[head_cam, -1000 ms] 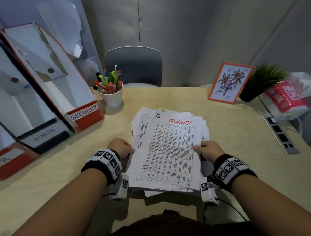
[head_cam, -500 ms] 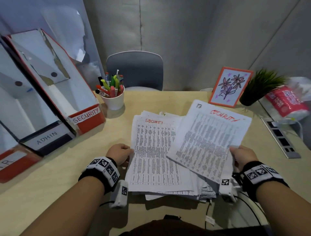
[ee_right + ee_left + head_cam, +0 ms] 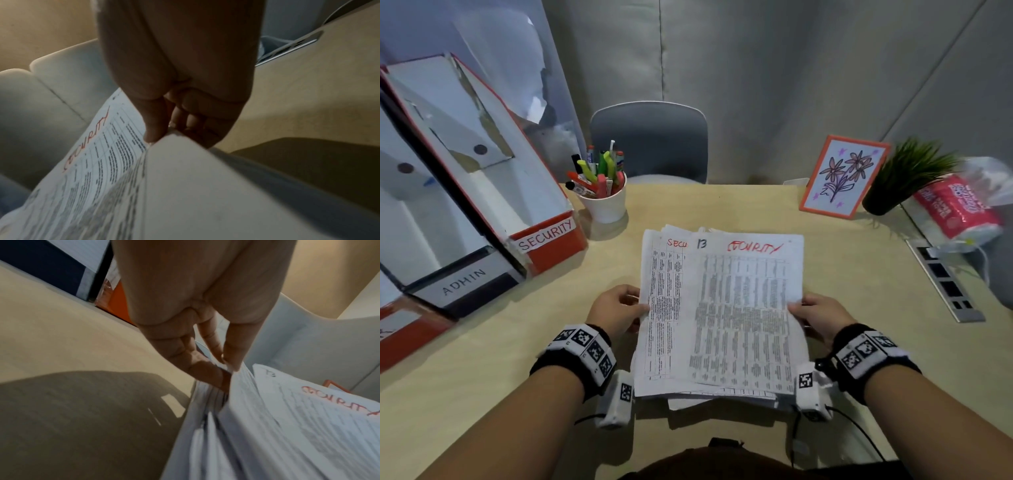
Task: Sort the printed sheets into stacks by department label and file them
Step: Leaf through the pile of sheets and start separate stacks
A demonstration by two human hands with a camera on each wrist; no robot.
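Observation:
A stack of printed sheets [image 3: 661, 308] lies mid-table in front of me. Its top sheet [image 3: 743, 308] bears "13" and a red "SECURITY" and sits shifted right, uncovering another sheet headed "SECU…". My right hand [image 3: 799, 310] pinches the top sheet's right edge, thumb on top; the right wrist view shows this hand [image 3: 162, 134] on the sheet [image 3: 98, 162]. My left hand [image 3: 631, 306] pinches the stack's left edge; the left wrist view shows that hand [image 3: 226, 368] with its thumb above and fingers among the sheets [image 3: 287, 426]. File boxes labelled SECURITY [image 3: 548, 236] and ADMIN [image 3: 465, 281] stand at left.
A third red box [image 3: 400, 335] sits at the near left edge. A pen cup [image 3: 604, 202] stands behind the stack, with a chair [image 3: 650, 140] beyond the table [image 3: 517, 359]. At the right are a framed flower picture [image 3: 842, 176], a plant [image 3: 900, 178], a red pack [image 3: 955, 209] and a power strip [image 3: 945, 281].
My right hand swung the top SECURITY sheet out to the right, then brought it back over the stack. My left hand stayed at the stack's left edge.

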